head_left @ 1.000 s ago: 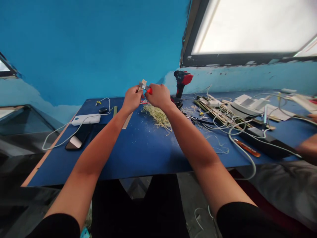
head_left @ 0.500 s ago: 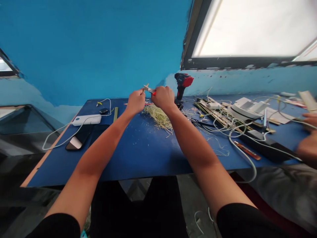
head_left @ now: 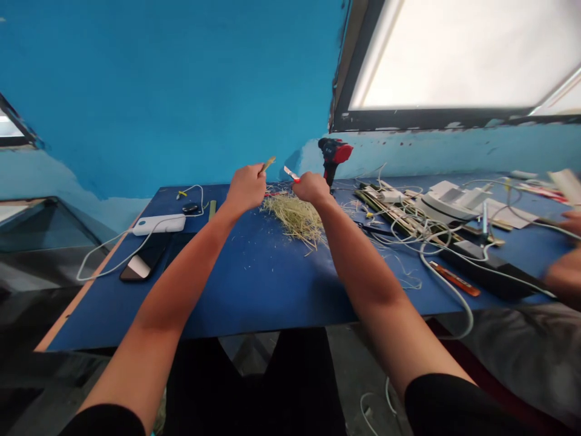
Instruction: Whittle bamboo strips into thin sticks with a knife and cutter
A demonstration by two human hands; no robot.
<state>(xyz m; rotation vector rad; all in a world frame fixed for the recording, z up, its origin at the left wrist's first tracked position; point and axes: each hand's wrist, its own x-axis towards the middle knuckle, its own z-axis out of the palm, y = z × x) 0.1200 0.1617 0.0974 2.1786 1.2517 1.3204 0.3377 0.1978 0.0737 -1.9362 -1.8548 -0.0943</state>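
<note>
My left hand (head_left: 246, 188) is closed around a short bamboo strip (head_left: 269, 163), whose pale tip sticks out past the fingers. In my closed right hand (head_left: 313, 186) is a utility knife (head_left: 291, 174), its blade pointing up and left and a bit of red handle showing. The blade and the strip are apart, with a small gap between them. Below both hands a heap of thin bamboo shavings (head_left: 297, 219) lies on the blue table (head_left: 254, 284). Most of the knife handle is hidden in my grip.
A phone (head_left: 140, 260), a white power bank (head_left: 158, 224) and a bamboo piece (head_left: 212, 209) lie left. A cordless drill (head_left: 334, 154) stands at the back. Tangled cables (head_left: 426, 236), bamboo strips and an orange cutter (head_left: 454, 278) cover the right, near another person's hand (head_left: 565, 266).
My right hand has moved right with the knife, so the blade has come away from the bamboo strip. My left hand stays nearly in place, with more of the strip showing.
</note>
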